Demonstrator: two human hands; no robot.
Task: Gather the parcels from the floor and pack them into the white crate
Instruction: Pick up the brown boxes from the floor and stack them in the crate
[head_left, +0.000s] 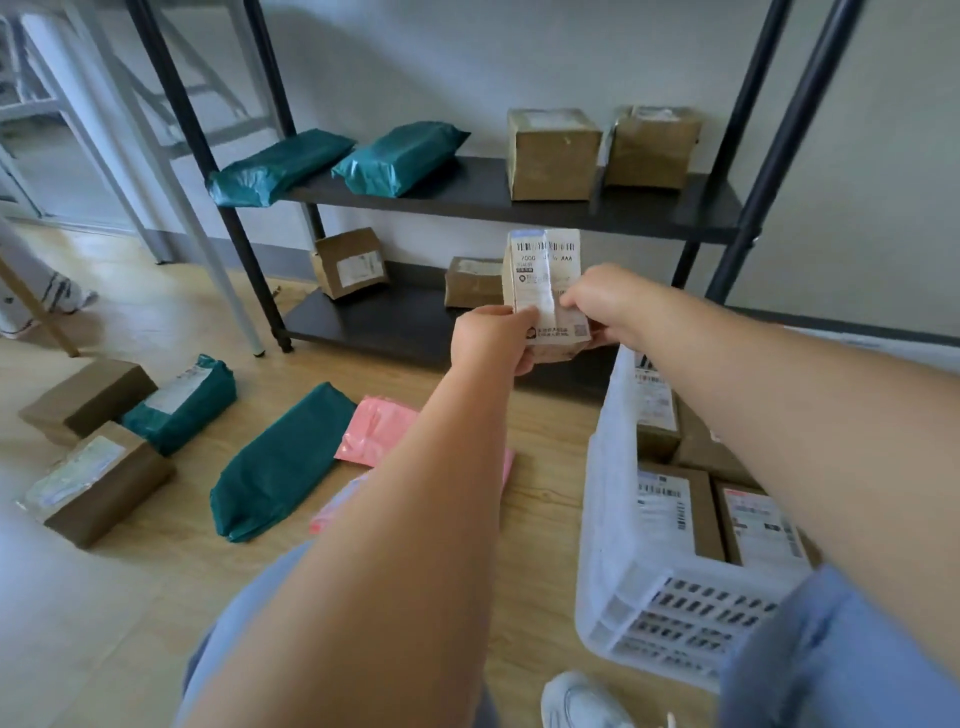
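Holding a small brown parcel (543, 291) upright in the air with both hands, white label towards the camera, in front of the black shelf (467, 192) and close to the far end of the white crate (613, 519). Gripping its lower left edge with the left hand (491, 335), thumb pressed on the label; pinching the lower right edge with the right hand (602, 301), fingers (574, 300) curled tight on the parcel. Inside the crate, on the floor at right, several labelled boxes (675, 509) laid flat. On the wooden floor (545, 467) at left, well apart from the crate: two brown boxes (98, 483), a green mailer (182, 402) right beside them, a longer green mailer (283, 462), then pink mailers (374, 431) just beside it, partly hidden behind the left forearm. On the shelf, more green mailers and brown boxes
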